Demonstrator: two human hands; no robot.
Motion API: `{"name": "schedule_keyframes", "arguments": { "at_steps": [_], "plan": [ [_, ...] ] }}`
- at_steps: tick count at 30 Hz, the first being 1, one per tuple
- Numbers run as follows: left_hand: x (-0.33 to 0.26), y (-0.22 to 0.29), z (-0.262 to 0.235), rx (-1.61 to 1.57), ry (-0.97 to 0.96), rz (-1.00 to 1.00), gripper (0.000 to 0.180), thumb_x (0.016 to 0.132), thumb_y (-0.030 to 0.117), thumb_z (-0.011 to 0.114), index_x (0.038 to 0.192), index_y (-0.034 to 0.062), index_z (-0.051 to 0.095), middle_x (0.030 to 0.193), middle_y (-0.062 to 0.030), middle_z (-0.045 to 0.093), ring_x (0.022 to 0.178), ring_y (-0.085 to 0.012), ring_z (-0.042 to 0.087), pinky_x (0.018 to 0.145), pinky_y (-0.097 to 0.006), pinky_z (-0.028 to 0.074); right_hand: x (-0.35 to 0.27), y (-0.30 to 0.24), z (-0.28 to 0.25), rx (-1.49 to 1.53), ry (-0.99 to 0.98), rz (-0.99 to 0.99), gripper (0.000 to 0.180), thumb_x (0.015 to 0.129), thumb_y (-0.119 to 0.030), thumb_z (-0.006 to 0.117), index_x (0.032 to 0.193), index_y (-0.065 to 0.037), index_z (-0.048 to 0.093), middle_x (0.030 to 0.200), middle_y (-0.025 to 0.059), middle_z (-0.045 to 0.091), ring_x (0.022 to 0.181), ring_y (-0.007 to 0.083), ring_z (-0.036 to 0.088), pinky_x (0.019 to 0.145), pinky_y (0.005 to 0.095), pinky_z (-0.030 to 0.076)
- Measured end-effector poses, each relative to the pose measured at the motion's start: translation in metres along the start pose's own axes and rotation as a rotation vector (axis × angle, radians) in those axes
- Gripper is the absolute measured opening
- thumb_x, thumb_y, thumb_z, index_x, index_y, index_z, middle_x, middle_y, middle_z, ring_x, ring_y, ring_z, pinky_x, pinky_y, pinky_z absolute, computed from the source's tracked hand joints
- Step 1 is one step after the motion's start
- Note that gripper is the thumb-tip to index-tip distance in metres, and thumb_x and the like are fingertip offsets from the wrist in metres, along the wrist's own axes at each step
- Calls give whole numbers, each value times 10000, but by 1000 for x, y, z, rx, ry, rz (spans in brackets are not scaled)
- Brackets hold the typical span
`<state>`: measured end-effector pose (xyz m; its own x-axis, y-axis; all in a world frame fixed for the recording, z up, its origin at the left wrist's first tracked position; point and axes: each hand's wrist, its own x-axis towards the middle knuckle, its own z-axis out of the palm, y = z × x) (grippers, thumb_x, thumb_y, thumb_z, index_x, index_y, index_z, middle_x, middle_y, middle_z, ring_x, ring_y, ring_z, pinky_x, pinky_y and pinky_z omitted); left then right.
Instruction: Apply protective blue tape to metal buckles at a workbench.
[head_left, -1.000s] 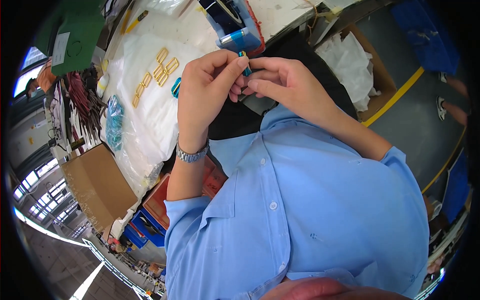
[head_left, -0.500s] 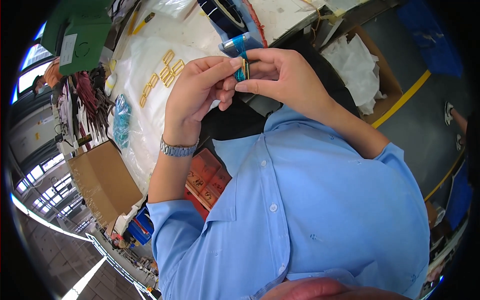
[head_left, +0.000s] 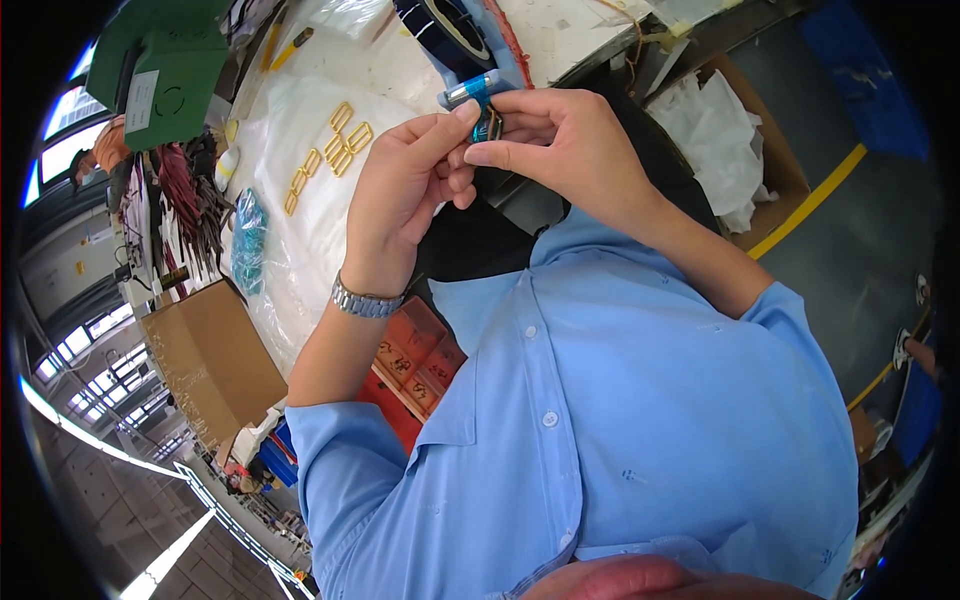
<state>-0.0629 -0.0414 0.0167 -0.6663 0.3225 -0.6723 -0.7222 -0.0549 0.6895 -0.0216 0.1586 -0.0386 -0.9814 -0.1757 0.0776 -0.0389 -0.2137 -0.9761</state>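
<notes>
My left hand point(head_left: 405, 195), with a metal watch on its wrist, and my right hand point(head_left: 560, 140) meet above the bench edge. Both pinch a small dark part with a yellowish edge point(head_left: 489, 124) between their fingertips. A blue and silver cylinder point(head_left: 468, 91) shows just beyond the fingers; I cannot tell whether a finger touches it. Several flat gold rectangular frames point(head_left: 340, 150) lie on a white plastic sheet point(head_left: 300, 250) left of my left hand. My blue shirt fills the lower part of the view.
A teal bag point(head_left: 248, 240) and a bundle of red wires point(head_left: 185, 200) lie at the sheet's left. A cardboard box point(head_left: 210, 360) and orange-red bins point(head_left: 415, 360) sit below the bench. Another carton with white wrapping point(head_left: 730, 130) stands right. A dark tape roll point(head_left: 450, 25) lies behind.
Both hands have shifted upward and farther over the bench, still together on the small part. The left thumb and forefinger have changed their grip on it.
</notes>
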Motion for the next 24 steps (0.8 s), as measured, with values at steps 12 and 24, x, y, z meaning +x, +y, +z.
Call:
{"name": "schedule_keyframes", "arguments": {
  "at_steps": [12,24],
  "plan": [
    [-9,-44,24,1263,404,1313,443,854,-31,808,1281,28,704,1008,-153,756,874,-312,736,773,-400,595,4,4,2,-12,36,10,301,949,-239,856,1099,22,833,881,88,834,764,77,742,701,229,563],
    [-30,-106,15,369,125,709,345,975,-95,744,1318,-79,706,1112,-110,796,887,-131,770,818,-260,638,-37,18,-32,128,-172,424,373,1116,-313,664,1151,38,785,963,113,809,852,184,803,786,293,634]
  ]
}}
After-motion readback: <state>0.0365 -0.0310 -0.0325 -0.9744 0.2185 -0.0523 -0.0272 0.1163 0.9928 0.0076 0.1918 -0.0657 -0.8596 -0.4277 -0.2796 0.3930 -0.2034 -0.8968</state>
